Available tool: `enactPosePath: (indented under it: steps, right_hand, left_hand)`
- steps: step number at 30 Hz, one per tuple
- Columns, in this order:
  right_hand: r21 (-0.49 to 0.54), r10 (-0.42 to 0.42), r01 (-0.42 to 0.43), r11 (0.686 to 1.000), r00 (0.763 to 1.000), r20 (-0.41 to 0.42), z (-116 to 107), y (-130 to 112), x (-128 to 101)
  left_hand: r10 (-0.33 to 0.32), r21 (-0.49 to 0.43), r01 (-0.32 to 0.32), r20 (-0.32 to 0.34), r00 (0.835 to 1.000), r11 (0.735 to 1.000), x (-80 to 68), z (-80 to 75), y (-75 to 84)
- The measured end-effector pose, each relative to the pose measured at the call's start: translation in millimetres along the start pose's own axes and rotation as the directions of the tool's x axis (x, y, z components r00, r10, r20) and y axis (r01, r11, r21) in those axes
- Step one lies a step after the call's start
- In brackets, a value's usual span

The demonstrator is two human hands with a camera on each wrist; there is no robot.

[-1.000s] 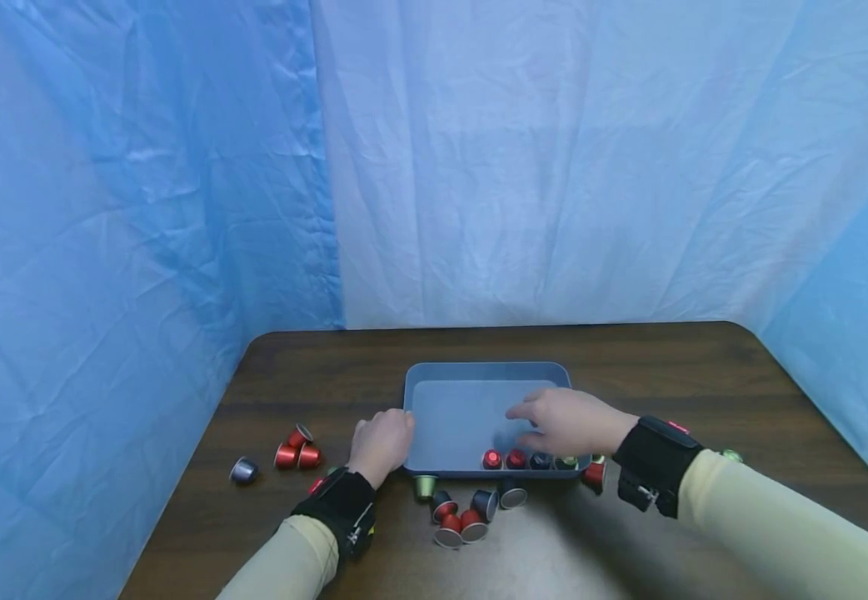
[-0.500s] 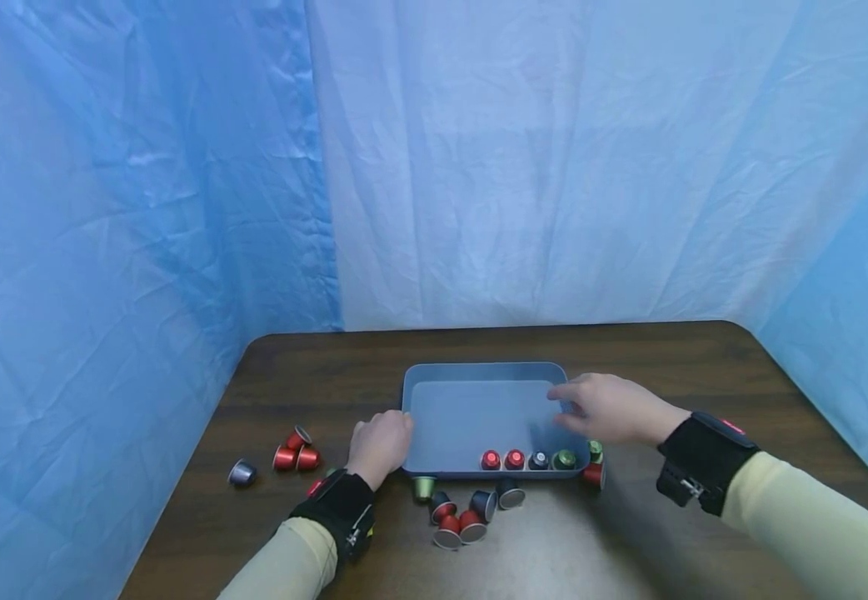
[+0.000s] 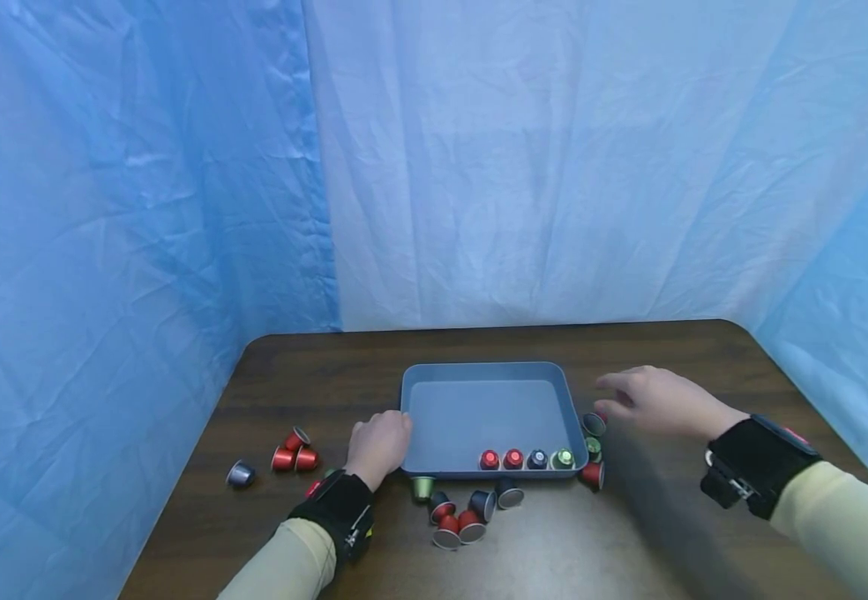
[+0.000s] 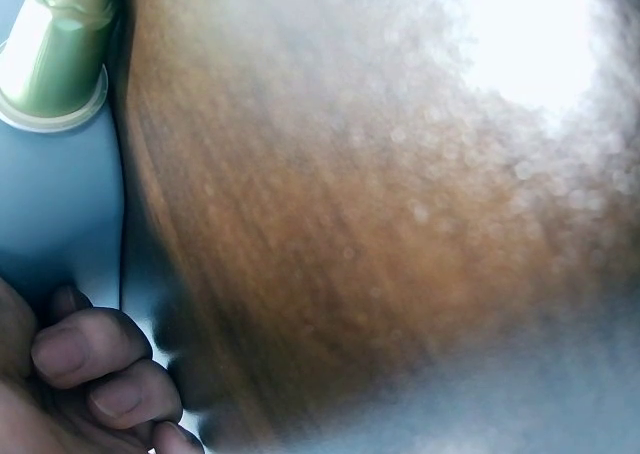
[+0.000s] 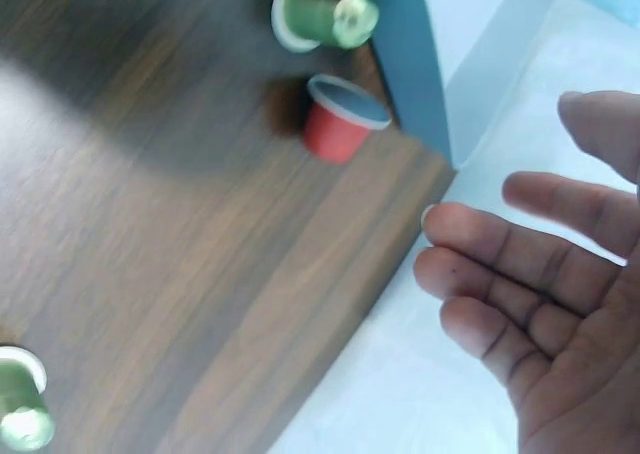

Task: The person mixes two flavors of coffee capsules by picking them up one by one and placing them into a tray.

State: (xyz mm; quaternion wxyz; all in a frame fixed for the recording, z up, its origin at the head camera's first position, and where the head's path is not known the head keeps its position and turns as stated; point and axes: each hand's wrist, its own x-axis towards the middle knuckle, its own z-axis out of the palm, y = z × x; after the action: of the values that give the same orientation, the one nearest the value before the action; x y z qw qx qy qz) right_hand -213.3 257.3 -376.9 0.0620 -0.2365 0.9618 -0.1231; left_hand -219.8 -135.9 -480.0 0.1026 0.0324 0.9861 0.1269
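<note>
From the head camera I see a dark wooden table (image 3: 666,542) low in the frame, blue sheeting behind it. A blue tray (image 3: 479,371) sits at the lower centre. Along its near inside edge stand four capsules in a row (image 3: 526,459): two red, one dark blue, one green. A second ago my right hand (image 3: 655,400) was over that row; now it has pulled out to the right of the tray and hovers above the table, fingers loosely spread and holding nothing. Just under its fingertips, against the tray's right wall, lies a dark capsule (image 3: 594,423), with a green one (image 3: 593,449) and a red one (image 3: 593,475) below it. I judge the row's last piece is set and the hand is going for another. My left hand (image 3: 380,443) has not moved: it rests curled against the tray's left wall. Loose capsules (image 3: 462,512) cluster below the tray, and more (image 3: 293,454) lie at lower left.

From the left wrist camera (badly blurred), curled fingers (image 4: 85,349) at lower left press the tray's blue wall (image 4: 60,214); a green capsule (image 4: 58,59) shows at upper left.

From the right wrist camera, the open palm (image 5: 560,304) fills the right side, fingers apart and empty. A red capsule (image 5: 340,124) and a green capsule (image 5: 322,14) lie at the top beside the tray's corner (image 5: 410,64); another green one (image 5: 20,399) sits at lower left.
</note>
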Motion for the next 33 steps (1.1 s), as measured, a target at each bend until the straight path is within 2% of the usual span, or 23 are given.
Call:
enactPosePath:
  steps: [5, 11, 16, 29, 33]
  right_hand:
    - [-0.006, 0.045, -0.044, 0.999, 0.999, 0.019, -1.0, 11.4, -5.4]
    - [-0.011, 0.082, -0.082, 0.997, 0.996, 0.022, -2.0, 22.0, -11.2]
    - [-0.02, 0.107, -0.106, 0.994, 0.994, 0.028, -2.4, 31.6, -15.6]
    - [-0.024, 0.171, -0.17, 0.985, 0.985, 0.035, -4.3, 62.0, -37.5]
    - [-0.031, 0.188, -0.187, 0.982, 0.981, 0.036, -2.4, 70.7, -45.3]
  left_hand:
    - [0.024, 0.04, -0.024, -0.002, 1.0, 0.999, 0.8, 0.1, -0.2]
    - [0.015, 0.013, -0.015, -0.002, 1.0, 1.0, 0.7, -0.1, 0.9]
    - [0.051, 0.073, -0.051, 0.009, 0.999, 0.996, -0.1, -0.8, 2.5]
    - [0.013, 0.004, -0.013, -0.002, 1.0, 1.0, -0.4, -1.4, 5.1]
    - [0.028, 0.043, -0.029, 0.008, 1.0, 0.999, -0.1, -1.4, 5.2]
